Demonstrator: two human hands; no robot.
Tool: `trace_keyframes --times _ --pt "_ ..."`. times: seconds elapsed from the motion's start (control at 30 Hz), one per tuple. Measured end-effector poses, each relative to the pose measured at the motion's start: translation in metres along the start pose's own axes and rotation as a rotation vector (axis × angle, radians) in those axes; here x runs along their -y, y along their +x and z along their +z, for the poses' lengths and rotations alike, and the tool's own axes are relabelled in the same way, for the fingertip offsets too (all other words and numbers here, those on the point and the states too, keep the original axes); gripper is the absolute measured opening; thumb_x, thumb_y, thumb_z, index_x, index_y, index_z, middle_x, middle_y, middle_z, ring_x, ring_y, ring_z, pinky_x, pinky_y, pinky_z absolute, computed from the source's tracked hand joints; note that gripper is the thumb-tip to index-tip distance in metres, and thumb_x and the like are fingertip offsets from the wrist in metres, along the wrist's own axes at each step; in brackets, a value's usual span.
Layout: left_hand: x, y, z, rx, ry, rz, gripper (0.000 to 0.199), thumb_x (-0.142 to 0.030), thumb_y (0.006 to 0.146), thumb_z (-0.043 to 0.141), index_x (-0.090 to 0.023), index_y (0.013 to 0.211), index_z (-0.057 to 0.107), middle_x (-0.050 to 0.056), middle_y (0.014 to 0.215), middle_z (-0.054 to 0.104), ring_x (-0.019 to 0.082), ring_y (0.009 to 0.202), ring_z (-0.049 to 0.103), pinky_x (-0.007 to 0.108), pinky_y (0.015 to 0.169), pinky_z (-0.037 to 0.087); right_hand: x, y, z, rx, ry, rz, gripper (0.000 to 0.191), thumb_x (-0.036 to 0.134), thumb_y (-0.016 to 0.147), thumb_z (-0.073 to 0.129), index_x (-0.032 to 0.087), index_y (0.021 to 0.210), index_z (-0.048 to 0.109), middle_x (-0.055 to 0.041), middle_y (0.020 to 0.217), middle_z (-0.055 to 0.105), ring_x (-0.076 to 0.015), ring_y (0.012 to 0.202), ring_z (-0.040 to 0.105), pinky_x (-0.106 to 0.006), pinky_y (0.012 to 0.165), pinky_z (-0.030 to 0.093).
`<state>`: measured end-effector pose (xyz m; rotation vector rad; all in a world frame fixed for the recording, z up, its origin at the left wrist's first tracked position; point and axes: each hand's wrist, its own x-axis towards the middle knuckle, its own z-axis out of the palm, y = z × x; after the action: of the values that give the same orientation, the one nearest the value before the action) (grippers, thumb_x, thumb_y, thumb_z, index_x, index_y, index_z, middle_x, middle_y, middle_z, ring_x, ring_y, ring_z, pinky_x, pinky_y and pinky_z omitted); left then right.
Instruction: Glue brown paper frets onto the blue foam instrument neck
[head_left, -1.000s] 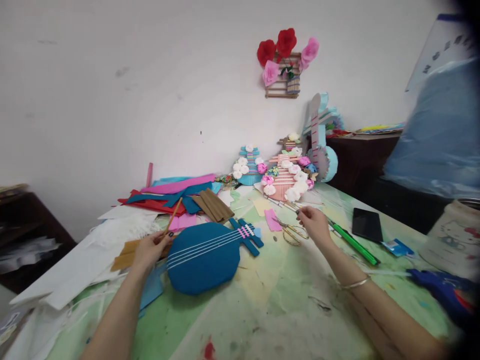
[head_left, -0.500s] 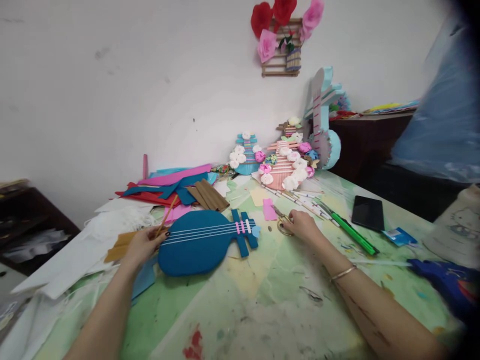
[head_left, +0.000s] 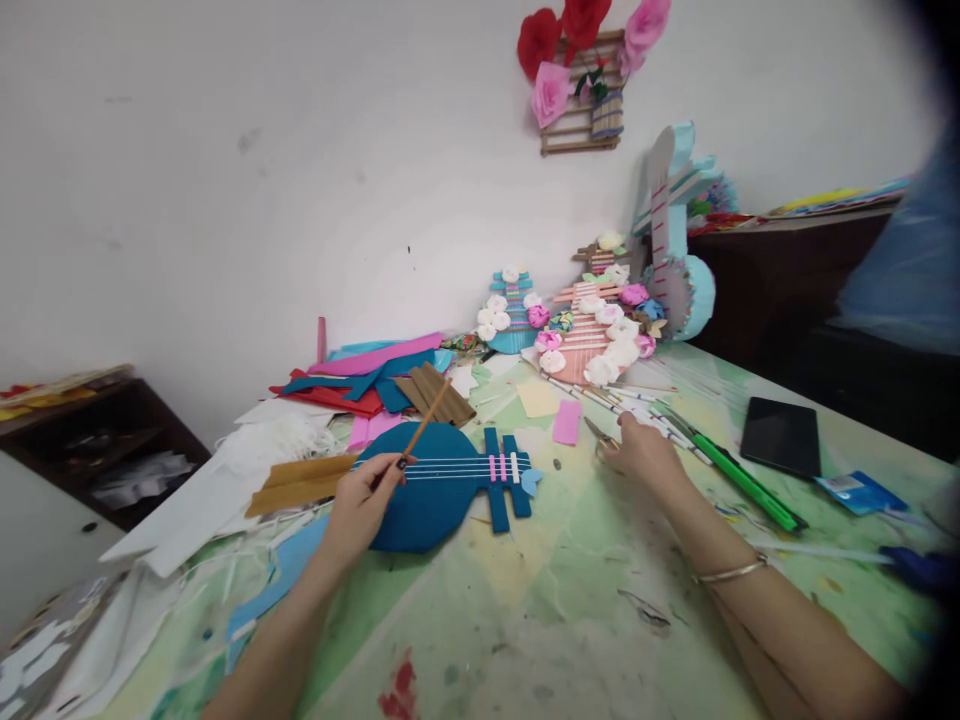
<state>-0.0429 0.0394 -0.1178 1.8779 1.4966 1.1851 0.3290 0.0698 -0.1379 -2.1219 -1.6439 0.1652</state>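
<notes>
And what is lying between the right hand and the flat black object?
Between the right hand and the flat black object lie the green cutter and some thin white sticks, in the head view.

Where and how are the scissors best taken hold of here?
Probably by the handle end of the scissors, coming from the near right: the blades point away to the left, towards the pink paper, so that side keeps clear of their tips. The right hand hides most of the handles, so the fingers' exact placement can't be told.
</notes>
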Motion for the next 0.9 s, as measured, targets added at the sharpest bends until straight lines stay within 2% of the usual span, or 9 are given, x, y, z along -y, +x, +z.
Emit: trace_keyframes --times 0.13,0.17,0.23,0.3,0.37,0.43,0.5,0.7,0.9 --pt "-0.015 -0.014 0.019 0.265 -0.148 -0.056 0.043 -0.049 0.085 0.045 -0.013 0.099 0.063 -0.003 0.062 0.048 0.007 0.042 0.034 0.021 0.040 0.027 0.022 -0.018 -0.009 -0.006 0.259 -0.188 0.054 0.026 0.083 0.053 0.016 0.134 0.036 -0.0169 0.129 0.049 -0.0228 0.098 0.059 -0.035 0.081 0.047" --pt "-0.018 -0.017 0.023 0.333 -0.126 -0.049 0.042 -0.048 0.086 0.043 -0.013 0.097 0.064 -0.003 0.061 0.048 0.007 0.043 0.035 0.021 0.041 0.027 0.031 -0.025 -0.010 0.042 0.388 -0.276 0.060 0.033 0.086 0.050 0.024 0.140 0.025 -0.0127 0.135 0.045 -0.0174 0.090 0.061 -0.030 0.075 0.050" --pt "-0.024 -0.022 0.029 0.433 -0.029 0.002 0.040 -0.045 0.089 0.041 -0.014 0.093 0.066 -0.002 0.061 0.051 0.009 0.047 0.040 0.021 0.045 0.029 0.048 -0.040 -0.010 0.326 0.996 -0.533 0.076 0.040 0.085 0.054 0.033 0.145 0.008 -0.0132 0.146 0.029 -0.0158 0.082 0.064 -0.031 0.066 0.052" --pt "-0.029 -0.026 0.034 0.479 0.073 0.081 0.037 -0.041 0.090 0.040 -0.015 0.089 0.067 0.000 0.063 0.056 0.011 0.055 0.047 0.021 0.052 0.034 0.059 -0.053 -0.009 0.557 1.278 -0.641 0.076 0.042 0.081 0.062 0.035 0.143 0.019 -0.0124 0.145 0.031 -0.0159 0.082 0.064 -0.031 0.067 0.052" --pt "-0.032 -0.028 0.035 0.508 0.142 0.142 0.035 -0.038 0.090 0.040 -0.015 0.088 0.067 0.001 0.065 0.059 0.013 0.061 0.052 0.022 0.058 0.036 0.063 -0.058 -0.007 0.672 1.263 -0.637 0.052 0.039 0.078 0.065 0.022 0.126 0.051 -0.0119 0.124 0.055 -0.0160 0.081 0.064 -0.031 0.071 0.051" --pt "-0.034 -0.028 0.035 0.546 0.184 0.165 0.034 -0.035 0.090 0.040 -0.016 0.089 0.068 0.001 0.066 0.061 0.013 0.062 0.053 0.022 0.058 0.037 0.060 -0.057 -0.005 0.668 1.152 -0.573 0.029 0.036 0.078 0.065 0.013 0.095 0.067 -0.0090 0.089 0.067 -0.0148 0.074 0.062 -0.029 0.070 0.050" --pt "-0.033 -0.027 0.033 0.567 0.223 0.178 0.033 -0.034 0.089 0.040 -0.016 0.089 0.067 0.002 0.069 0.063 0.013 0.062 0.054 0.021 0.058 0.037 0.054 -0.051 -0.003 0.616 1.084 -0.500 0.022 0.032 0.076 0.066 0.011 0.080 0.069 -0.0057 0.070 0.066 -0.0131 0.065 0.060 -0.026 0.064 0.049" --pt "-0.028 -0.021 0.027 0.570 0.289 0.207 0.030 -0.033 0.090 0.040 -0.017 0.085 0.065 0.002 0.080 0.067 0.015 0.072 0.058 0.021 0.064 0.038 0.037 -0.036 -0.003 0.531 1.032 -0.381 0.011 0.018 0.062 0.068 0.011 0.071 0.070 -0.0024 0.056 0.063 -0.0104 0.050 0.054 -0.021 0.049 0.043" --pt "-0.022 -0.019 0.025 0.531 0.312 0.192 0.032 -0.035 0.090 0.040 -0.019 0.085 0.066 -0.001 0.063 0.062 0.013 0.058 0.054 0.021 0.056 0.036 0.026 -0.031 -0.022 0.321 1.100 -0.322 0.013 0.022 0.061 0.066 0.013 0.070 0.069 -0.0013 0.056 0.059 -0.0103 0.051 0.050 -0.023 0.049 0.038"
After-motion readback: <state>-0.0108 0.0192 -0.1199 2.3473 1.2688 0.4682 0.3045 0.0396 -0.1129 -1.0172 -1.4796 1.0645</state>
